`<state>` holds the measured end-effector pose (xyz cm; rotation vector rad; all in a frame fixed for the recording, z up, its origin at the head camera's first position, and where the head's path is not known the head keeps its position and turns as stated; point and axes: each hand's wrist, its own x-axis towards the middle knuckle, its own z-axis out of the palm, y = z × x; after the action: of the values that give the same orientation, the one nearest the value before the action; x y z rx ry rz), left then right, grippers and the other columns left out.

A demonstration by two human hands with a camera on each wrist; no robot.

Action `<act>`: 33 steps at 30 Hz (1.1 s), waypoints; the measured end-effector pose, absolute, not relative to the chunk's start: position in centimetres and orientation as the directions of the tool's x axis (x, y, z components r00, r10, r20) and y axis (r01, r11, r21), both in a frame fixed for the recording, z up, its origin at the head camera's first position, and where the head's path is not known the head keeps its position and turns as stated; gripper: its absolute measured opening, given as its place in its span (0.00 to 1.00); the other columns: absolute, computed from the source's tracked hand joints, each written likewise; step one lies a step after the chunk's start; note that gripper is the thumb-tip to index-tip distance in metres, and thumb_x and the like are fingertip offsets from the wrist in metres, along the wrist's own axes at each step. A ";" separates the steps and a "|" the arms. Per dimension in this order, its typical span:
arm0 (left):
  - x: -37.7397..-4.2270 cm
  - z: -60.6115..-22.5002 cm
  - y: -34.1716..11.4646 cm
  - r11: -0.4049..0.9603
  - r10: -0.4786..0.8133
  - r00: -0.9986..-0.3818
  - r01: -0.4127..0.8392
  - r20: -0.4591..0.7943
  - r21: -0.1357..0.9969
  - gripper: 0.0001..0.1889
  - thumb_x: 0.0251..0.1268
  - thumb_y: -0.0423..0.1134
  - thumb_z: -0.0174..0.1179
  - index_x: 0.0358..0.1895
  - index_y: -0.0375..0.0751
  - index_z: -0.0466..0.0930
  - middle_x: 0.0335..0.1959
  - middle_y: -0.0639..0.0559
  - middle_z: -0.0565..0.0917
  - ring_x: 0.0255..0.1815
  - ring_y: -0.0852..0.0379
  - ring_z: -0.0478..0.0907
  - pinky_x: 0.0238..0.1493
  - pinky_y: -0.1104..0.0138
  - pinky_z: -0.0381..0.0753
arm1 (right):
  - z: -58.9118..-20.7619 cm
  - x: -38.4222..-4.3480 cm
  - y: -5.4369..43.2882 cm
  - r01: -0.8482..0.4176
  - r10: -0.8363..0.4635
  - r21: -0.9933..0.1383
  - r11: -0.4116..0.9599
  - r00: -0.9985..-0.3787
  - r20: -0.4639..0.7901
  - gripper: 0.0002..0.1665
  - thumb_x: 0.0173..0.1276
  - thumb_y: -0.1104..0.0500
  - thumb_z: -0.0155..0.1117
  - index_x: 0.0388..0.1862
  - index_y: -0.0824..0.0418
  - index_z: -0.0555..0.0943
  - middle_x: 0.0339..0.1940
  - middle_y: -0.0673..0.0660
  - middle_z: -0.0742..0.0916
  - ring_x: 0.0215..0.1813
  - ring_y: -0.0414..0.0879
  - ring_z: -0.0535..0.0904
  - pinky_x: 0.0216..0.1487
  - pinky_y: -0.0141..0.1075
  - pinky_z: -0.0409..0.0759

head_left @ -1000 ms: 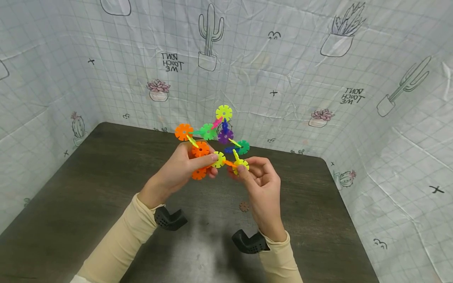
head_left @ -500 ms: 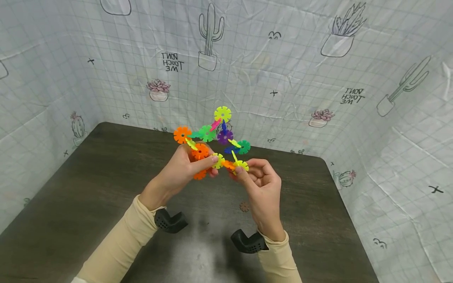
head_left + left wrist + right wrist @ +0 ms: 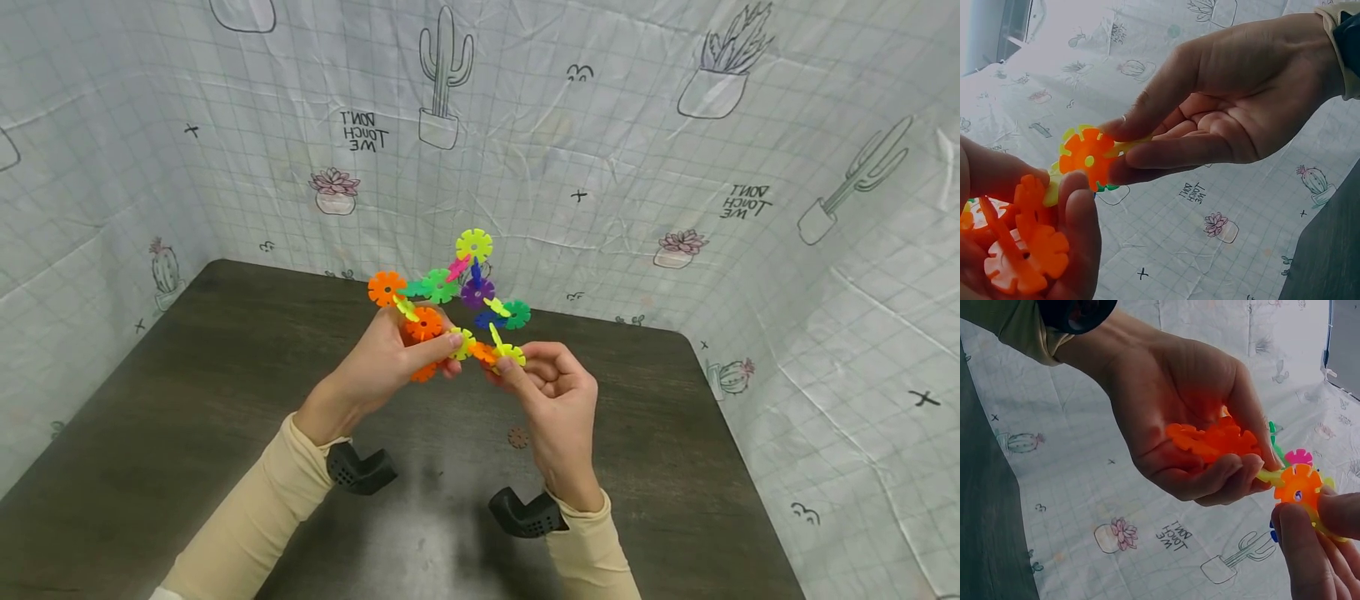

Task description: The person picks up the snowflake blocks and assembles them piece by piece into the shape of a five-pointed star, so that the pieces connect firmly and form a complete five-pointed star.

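Held up over the table is a ring of slotted plastic flower discs, joined edge to edge. My left hand (image 3: 367, 358) pinches a yellow disc (image 3: 466, 342) between thumb and fingers. Several orange discs (image 3: 1222, 440) sit inside that palm in the right wrist view. Another yellow disc (image 3: 515, 356) is pinched by my right hand (image 3: 562, 400). Between the two pinched discs stands an orange disc (image 3: 1082, 159), edge-on in the head view. Beyond the hands the ring runs through green (image 3: 438, 287), pink (image 3: 458, 268), purple (image 3: 472, 287) and blue discs, with a yellow disc (image 3: 467, 242) at the top.
A single brown disc (image 3: 517, 437) lies on the dark wooden table (image 3: 225, 400), left of the right wrist. A white grid cloth (image 3: 510, 167) printed with cacti hangs around the table's back and sides. Both wrists carry black camera mounts (image 3: 362, 469).
The ring has sunk slightly and the right hand's yellow disc has tilted flatter. The orange disc between the hands has turned and sits closer to the left hand's yellow disc. Both grips stay the same.
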<state>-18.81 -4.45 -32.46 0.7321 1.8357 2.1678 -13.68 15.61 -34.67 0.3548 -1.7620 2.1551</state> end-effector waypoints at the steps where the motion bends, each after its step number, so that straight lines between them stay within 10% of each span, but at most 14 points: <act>1: -18.8 -32.5 -4.5 -0.205 0.463 -0.854 0.158 0.237 0.966 0.04 0.71 0.29 0.60 0.40 0.30 0.78 0.28 0.49 0.84 0.28 0.55 0.84 0.37 0.64 0.85 | -34.7 -13.7 15.6 -0.404 0.095 -0.897 -0.180 -0.915 0.393 0.08 0.67 0.74 0.66 0.43 0.69 0.79 0.33 0.54 0.90 0.34 0.44 0.90 0.46 0.46 0.88; 24: -18.9 -33.6 -4.6 -0.151 0.512 -0.844 0.095 0.160 0.984 0.06 0.71 0.32 0.61 0.42 0.30 0.78 0.27 0.46 0.84 0.28 0.53 0.82 0.38 0.63 0.87 | -35.3 -13.8 16.1 -0.339 0.021 -0.929 -0.146 -0.940 0.340 0.09 0.69 0.72 0.65 0.46 0.73 0.77 0.36 0.54 0.91 0.39 0.46 0.90 0.47 0.46 0.88; 33: -19.0 -33.7 -5.1 0.000 0.527 -0.840 0.152 0.129 0.988 0.08 0.69 0.37 0.66 0.40 0.35 0.81 0.30 0.42 0.84 0.31 0.47 0.82 0.38 0.61 0.86 | -35.9 -14.2 17.3 -0.158 -0.079 -0.976 -0.152 -0.982 0.171 0.07 0.70 0.68 0.66 0.34 0.57 0.85 0.34 0.53 0.91 0.34 0.45 0.89 0.45 0.40 0.89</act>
<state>-19.05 -5.13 -33.70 0.7066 2.0001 1.9154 -14.23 17.26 -35.94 0.2812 -2.0107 2.3287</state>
